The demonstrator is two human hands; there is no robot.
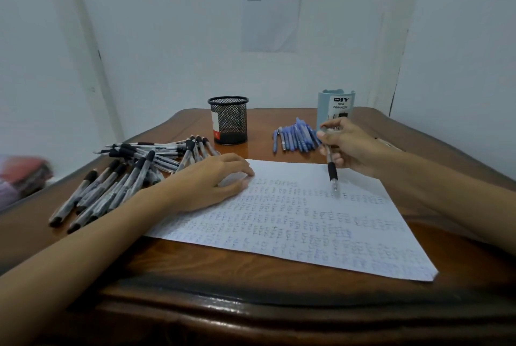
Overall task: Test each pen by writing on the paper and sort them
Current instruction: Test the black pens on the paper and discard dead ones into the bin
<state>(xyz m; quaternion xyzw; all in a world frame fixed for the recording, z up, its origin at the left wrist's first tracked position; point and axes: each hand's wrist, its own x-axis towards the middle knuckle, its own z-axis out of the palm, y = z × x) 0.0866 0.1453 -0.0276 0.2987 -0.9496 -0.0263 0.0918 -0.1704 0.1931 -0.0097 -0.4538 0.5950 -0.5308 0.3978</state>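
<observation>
Pale walls meet in a corner behind a brown wooden tabletop [251, 284] with a glossy, curved front edge. The right grip [351, 147] holds a pen [332, 169] with a clear barrel and a black rubber sleeve, pinched high on the barrel between thumb and fingers. The pen slants down and its tip sits at the top rows of writing; whether it touches cannot be told. That writing covers the paper [307, 222], a white sheet lying skewed on the tabletop and filled with rows of small blue and dark marks.

The left grip [215, 181] holds nothing. It rests palm down on the sheet's upper left corner, fingers relaxed and slightly bent, hiding that corner.

Just left of this grip lies a loose heap of black pens [125, 175] of the same kind as the held one, fanned out and crossing each other; the wrist overlaps the heap's near edge. Behind the paper, a row of blue pens [296, 136] lies side by side. The right grip hides the row's right end and the lower part of a light blue desk organizer [336, 106] standing behind it.

A black mesh cup [228, 119] stands upright between the two groups of pens, towards the back.

On the wall above hangs a printed sheet [272, 4], its text too small to read. At the far left, off the tabletop, sits a blurred red and pink shape [22, 175].
</observation>
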